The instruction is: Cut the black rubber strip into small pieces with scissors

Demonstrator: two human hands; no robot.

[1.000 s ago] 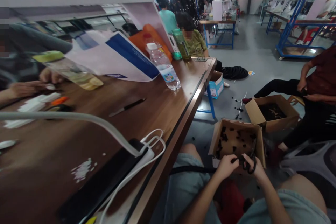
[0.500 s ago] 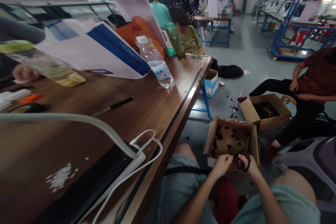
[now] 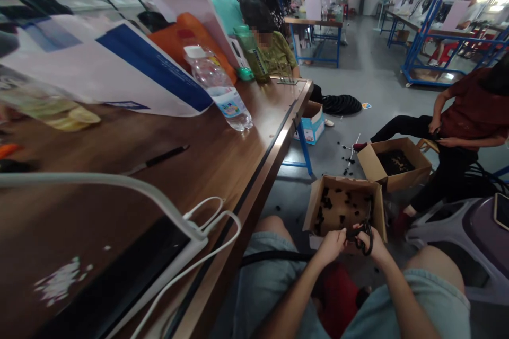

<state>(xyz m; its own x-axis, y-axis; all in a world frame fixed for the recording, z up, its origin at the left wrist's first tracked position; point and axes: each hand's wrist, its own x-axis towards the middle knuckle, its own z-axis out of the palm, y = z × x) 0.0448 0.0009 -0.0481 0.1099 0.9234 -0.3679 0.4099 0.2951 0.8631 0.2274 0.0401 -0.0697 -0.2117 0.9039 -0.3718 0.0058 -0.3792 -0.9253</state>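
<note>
Black-handled scissors (image 3: 366, 241) are held in my right hand (image 3: 374, 243), their blades pointing up over an open cardboard box (image 3: 314, 206). My left hand (image 3: 334, 243) is closed in a pinch at the box's near edge, on a small black piece beside the scissors. Small black pieces (image 3: 342, 219) are scattered on the bottom of the box. A thick black tube (image 3: 274, 257) lies across my left thigh and passes behind my left forearm.
The wooden table (image 3: 222, 169) on the left bears a water bottle (image 3: 228, 103), a pen (image 3: 167, 155) and white cables. At right a person sits by a second box (image 3: 409, 180), near a grey stool (image 3: 465, 243).
The view has shifted, so the table's things sit further left and a phone shows on the stool. Both hands stay over the box's near edge, with a black piece now showing between them.
</note>
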